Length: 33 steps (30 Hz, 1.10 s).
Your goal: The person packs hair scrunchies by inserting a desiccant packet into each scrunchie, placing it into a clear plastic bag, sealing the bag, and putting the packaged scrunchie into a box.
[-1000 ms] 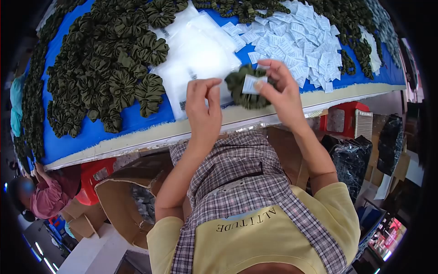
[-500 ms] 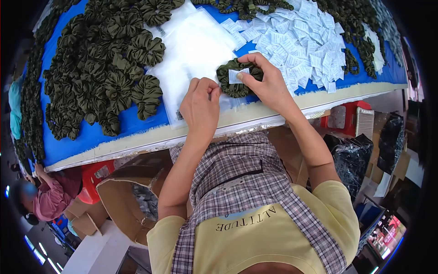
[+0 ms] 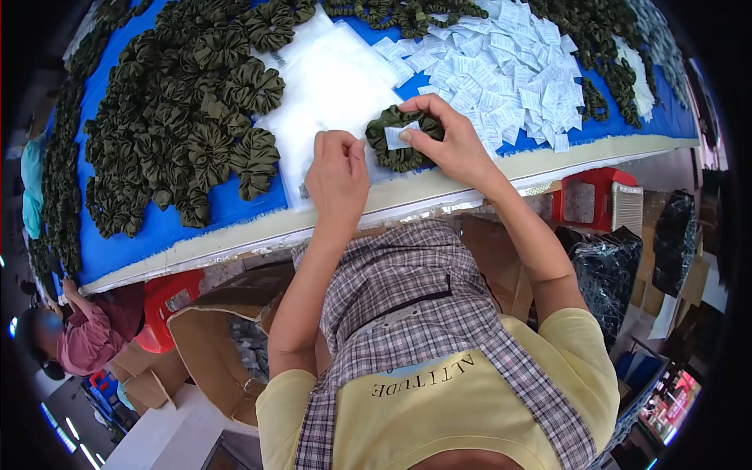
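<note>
Head cam: R hand (image 3: pixel 458 153) has a dark olive-green ruched fabric scrunchie (image 3: pixel 381 128) pinched btwn thumb & fingers, thumb pressing a small white printed label (image 3: pixel 396 136) flat on it. Scrunchie is nr table's front edge, btwn both hands. L hand (image 3: pixel 338 168) just beside it, fingers curled in, thumb close to fingertips; can't tell if anything's gripped. Clear/white plastic bags (image 3: pixel 337 74) lie beyond on blue-covered table (image 3: pixel 244 205); big olive scrunchie pile (image 3: pixel 184 129) to L, white label heap (image 3: pixel 501 74) to R.
</note>
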Available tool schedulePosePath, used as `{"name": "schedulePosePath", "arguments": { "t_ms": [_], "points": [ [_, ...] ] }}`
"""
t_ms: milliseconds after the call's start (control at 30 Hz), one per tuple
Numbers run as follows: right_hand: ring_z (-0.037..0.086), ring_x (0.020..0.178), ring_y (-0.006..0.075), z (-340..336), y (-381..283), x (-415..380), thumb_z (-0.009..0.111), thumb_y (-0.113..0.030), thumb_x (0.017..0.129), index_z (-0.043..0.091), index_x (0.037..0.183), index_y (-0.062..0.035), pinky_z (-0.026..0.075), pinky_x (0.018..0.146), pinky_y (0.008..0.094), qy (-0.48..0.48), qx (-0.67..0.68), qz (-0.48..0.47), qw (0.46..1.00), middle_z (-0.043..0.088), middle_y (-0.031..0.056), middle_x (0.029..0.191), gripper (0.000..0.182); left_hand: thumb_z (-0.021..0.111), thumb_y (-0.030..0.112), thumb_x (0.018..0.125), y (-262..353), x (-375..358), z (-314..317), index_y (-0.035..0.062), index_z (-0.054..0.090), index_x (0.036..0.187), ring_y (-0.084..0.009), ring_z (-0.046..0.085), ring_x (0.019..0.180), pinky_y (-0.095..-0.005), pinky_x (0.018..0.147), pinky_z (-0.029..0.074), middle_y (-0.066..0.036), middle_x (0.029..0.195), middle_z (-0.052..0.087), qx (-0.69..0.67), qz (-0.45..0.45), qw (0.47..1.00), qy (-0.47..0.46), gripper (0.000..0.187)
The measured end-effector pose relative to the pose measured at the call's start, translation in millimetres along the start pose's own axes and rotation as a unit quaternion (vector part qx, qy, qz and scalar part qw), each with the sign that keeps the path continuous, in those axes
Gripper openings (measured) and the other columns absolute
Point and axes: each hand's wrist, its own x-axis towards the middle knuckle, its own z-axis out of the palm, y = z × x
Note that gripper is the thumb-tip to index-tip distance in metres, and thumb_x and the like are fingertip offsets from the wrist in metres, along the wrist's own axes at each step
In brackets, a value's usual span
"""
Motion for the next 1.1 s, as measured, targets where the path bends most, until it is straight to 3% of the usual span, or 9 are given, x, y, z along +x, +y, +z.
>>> {"name": "schedulePosePath", "arguments": {
  "t_ms": [133,167,300,333,467,500,633,967,1100],
  "points": [
    [0.059,0.092,0.0128,11.7,-5.6,0.8,0.067,-0.005,0.090,0.054,0.137,-0.0069,0.047,0.082,0.0270,0.000,-0.093,-0.192,0.977,0.065,0.0048,0.114,0.048,0.069,0.013,0.089,-4.7,-0.4,-11.6,0.0089,0.058,0.094,-0.0233,0.052,0.063,-0.0385,0.058,0.044,-0.005,0.085,0.052,-0.175,0.100,0.980,0.006,0.013],
    [0.059,0.092,0.0128,14.4,-8.3,2.2,0.067,-0.005,0.090,0.054,0.137,-0.0069,0.047,0.082,0.0270,-0.001,-0.093,-0.193,0.977,0.065,0.0048,0.114,0.048,0.069,0.013,0.089,-4.4,-1.6,-12.7,0.0089,0.058,0.094,-0.0233,0.052,0.063,-0.0385,0.058,0.044,-0.005,0.085,0.052,-0.174,0.100,0.980,0.007,0.013],
    [0.059,0.108,0.0156,20.1,-23.6,11.5,0.065,-0.003,0.091,0.047,0.146,-0.0094,0.046,0.093,0.0297,-0.187,-0.025,-0.016,0.982,0.061,0.0075,0.124,0.058,0.067,0.007,0.090,0.9,-7.0,-14.6,0.0056,0.056,0.095,-0.0237,0.054,0.074,-0.0365,0.067,0.046,-0.006,0.092,0.054,-0.071,0.210,0.975,-0.009,0.012],
    [0.059,0.108,0.0156,21.7,-22.7,10.7,0.065,-0.003,0.091,0.047,0.146,-0.0094,0.046,0.093,0.0297,-0.187,-0.026,-0.017,0.982,0.061,0.0075,0.124,0.058,0.067,0.007,0.090,3.2,-9.3,-15.6,0.0056,0.056,0.095,-0.0237,0.054,0.074,-0.0365,0.067,0.046,-0.006,0.092,0.054,-0.071,0.211,0.975,-0.007,0.012],
    [0.057,0.112,0.0176,35.3,-7.2,-6.1,0.063,-0.002,0.092,0.045,0.148,-0.0079,0.044,0.098,0.0307,-0.038,0.133,-0.001,0.990,0.060,0.0100,0.126,0.059,0.063,0.000,0.088,14.0,-30.3,-21.1,0.0014,0.055,0.108,-0.0277,0.056,0.089,-0.0365,0.081,0.047,-0.010,0.103,0.055,0.027,0.120,0.965,0.230,0.022],
    [0.057,0.112,0.0176,36.0,-8.1,-9.9,0.063,-0.002,0.092,0.045,0.148,-0.0079,0.044,0.098,0.0307,-0.038,0.131,0.002,0.991,0.060,0.0100,0.126,0.059,0.063,0.000,0.088,13.4,-35.0,-21.0,0.0014,0.055,0.108,-0.0277,0.056,0.089,-0.0365,0.081,0.047,-0.010,0.103,0.055,0.025,0.119,0.966,0.227,0.022],
    [0.056,0.108,0.0182,38.5,-15.8,-20.2,0.062,-0.001,0.093,0.045,0.146,-0.0049,0.045,0.095,0.0305,0.036,0.196,0.019,0.980,0.059,0.0119,0.126,0.056,0.061,-0.003,0.087,6.4,-51.2,-15.5,-0.0034,0.048,0.125,-0.0326,0.054,0.101,-0.0392,0.093,0.044,-0.016,0.115,0.053,-0.127,0.008,0.992,0.009,0.040],
    [0.056,0.096,0.0175,70.0,-15.9,-17.5,0.064,-0.001,0.092,0.045,0.143,-0.0027,0.048,0.090,0.0291,0.155,-0.014,0.051,0.987,0.058,0.0138,0.120,0.054,0.054,-0.010,0.087,32.8,-56.5,-3.6,-0.0020,0.033,0.142,-0.0233,0.058,0.077,-0.0331,0.076,0.050,-0.012,0.093,0.060,-0.233,-0.026,0.968,-0.093,0.059],
    [0.056,0.085,0.0162,42.5,-37.7,-22.8,0.068,-0.002,0.090,0.044,0.141,-0.0034,0.049,0.080,0.0270,0.070,0.059,0.104,0.990,0.061,0.0116,0.104,0.056,0.052,-0.012,0.086,20.8,-42.0,-19.3,0.0004,0.029,0.144,-0.0193,0.056,0.069,-0.0309,0.070,0.049,-0.008,0.083,0.058,-0.290,-0.067,0.953,-0.060,0.063]
  ]
}}
